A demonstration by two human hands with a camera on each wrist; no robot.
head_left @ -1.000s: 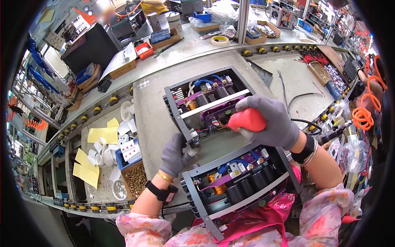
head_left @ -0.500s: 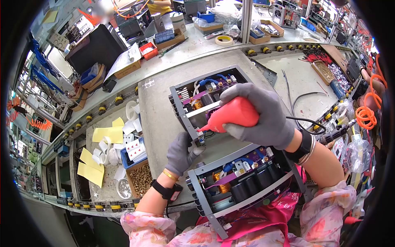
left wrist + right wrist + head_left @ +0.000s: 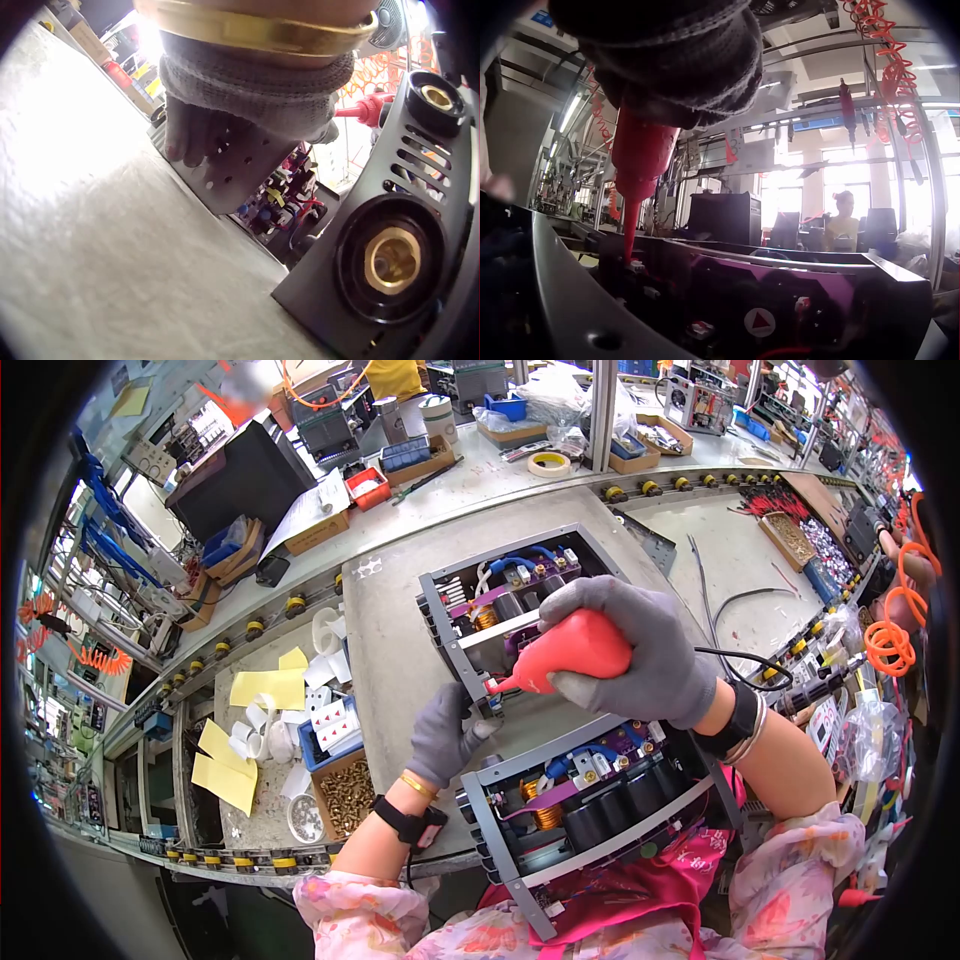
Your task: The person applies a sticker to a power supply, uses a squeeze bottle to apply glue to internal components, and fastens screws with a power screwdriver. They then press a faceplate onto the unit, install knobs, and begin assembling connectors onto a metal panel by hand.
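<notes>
My right hand (image 3: 650, 660), in a grey glove, grips a red squeeze bottle (image 3: 575, 650) tilted nozzle-down to the left. Its nozzle (image 3: 631, 232) points at a small white connector (image 3: 636, 265) inside the far metal chassis (image 3: 455, 650), close to the near left corner. At that same corner my gloved left hand (image 3: 440, 735) holds the chassis, fingers against the outer side panel (image 3: 232, 169) and thumb on the near side. A second open chassis (image 3: 493, 840) with black capacitors and a copper coil lies nearest my body.
Left of the grey board (image 3: 385, 620) lie yellow paper sheets (image 3: 268, 690), a blue bin (image 3: 325, 755) of white parts and a box of brass fittings (image 3: 347, 797). A black cable (image 3: 745, 665) runs behind my right wrist. Orange coiled hoses (image 3: 890, 645) hang far right.
My right hand has brought the red bottle leftward along the chassis's near side to its left corner, then held there. The left hand stays on that corner.
</notes>
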